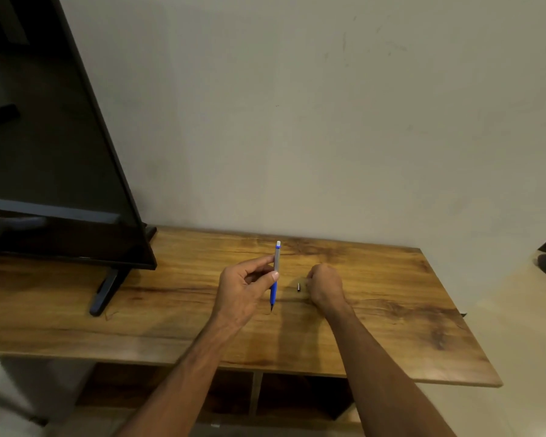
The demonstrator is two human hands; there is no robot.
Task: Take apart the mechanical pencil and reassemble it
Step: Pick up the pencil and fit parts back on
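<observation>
Television (60, 152) is standing at left on the wooden table (391, 326). Left hand (240, 294) is pinching the mechanical pencil (277, 258) mid-barrel, holding it near upright above the table. Grey upper barrel, blue-and-white top end, blue lower grip, dark point facing down. Small black piece (298, 287) is lying just beside the right hand (325, 287). That hand is resting curled on the wood; cannot tell if it is gripping anything.

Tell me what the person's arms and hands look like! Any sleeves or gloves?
No gloves! The left hand and the right hand are both bare, with no rings that I can see. The left forearm and the right forearm are bare too: no sleeves, watch or bracelet shows anywhere up to the picture's edge.
</observation>
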